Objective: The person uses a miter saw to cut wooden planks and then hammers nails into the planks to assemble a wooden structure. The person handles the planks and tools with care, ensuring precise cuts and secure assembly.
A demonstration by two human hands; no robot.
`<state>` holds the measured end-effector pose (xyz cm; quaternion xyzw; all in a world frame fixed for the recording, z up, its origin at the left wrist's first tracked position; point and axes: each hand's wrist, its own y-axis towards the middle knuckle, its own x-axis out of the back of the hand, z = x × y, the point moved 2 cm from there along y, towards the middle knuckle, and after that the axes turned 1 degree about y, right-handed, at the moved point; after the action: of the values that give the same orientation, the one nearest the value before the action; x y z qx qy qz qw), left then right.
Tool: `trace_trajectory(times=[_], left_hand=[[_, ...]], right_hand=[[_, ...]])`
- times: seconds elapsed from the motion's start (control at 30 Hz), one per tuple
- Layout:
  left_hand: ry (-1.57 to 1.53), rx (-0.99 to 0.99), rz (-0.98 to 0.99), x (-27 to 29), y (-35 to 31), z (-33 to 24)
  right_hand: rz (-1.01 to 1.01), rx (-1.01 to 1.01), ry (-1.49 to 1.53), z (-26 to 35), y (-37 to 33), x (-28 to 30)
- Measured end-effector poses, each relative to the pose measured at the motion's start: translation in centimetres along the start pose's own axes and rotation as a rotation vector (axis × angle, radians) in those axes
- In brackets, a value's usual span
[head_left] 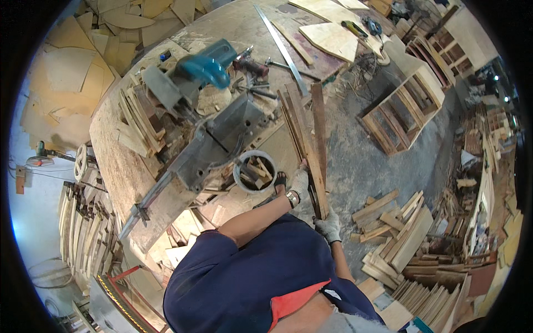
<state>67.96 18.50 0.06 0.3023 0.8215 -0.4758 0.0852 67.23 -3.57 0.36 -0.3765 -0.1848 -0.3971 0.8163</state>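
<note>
A bundle of long wooden strips [311, 145] is held in front of my body, its far end pointing away from me. My left hand [300, 184], in a pale work glove with a band at the wrist, is closed around the bundle's left side. At the near end, my gloved right hand [328, 226] is closed on the strips. One darker strip [318, 122] leans apart from the others at the far end. The fingers of both hands are partly hidden by the wood. Left of the bundle stands a round bucket [268, 158] of wood offcuts.
A grey metal woodworking machine [222, 130] and a teal power tool [208, 66] occupy the left. Ahead, a table holds a long metal ruler [282, 47] and cut panels [331, 40]. Stacked boards [408, 238] lie at right, beyond them a wooden frame [402, 119].
</note>
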Motion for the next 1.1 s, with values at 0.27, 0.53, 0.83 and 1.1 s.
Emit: trace_trajectory(times=[0.27,0.53,0.83,1.1], left_hand=[[-0.075,-0.309,-0.126,0.9,12.6,-16.3],[0.137,-0.429,-0.154,5.0,11.7,-28.1],[0.157,-0.564,-0.082,4.3,9.7,-20.4],[-0.093,-0.529,0.220,-1.5,6.1,-13.0]], right_hand=[[0.261,0.269,0.029,16.0,17.3,1.7],[0.233,0.647,-0.104,39.9,30.6,0.8],[0.102,0.828,0.009,34.0,29.3,1.9],[0.604,0.434,0.180,17.3,24.4,3.7]])
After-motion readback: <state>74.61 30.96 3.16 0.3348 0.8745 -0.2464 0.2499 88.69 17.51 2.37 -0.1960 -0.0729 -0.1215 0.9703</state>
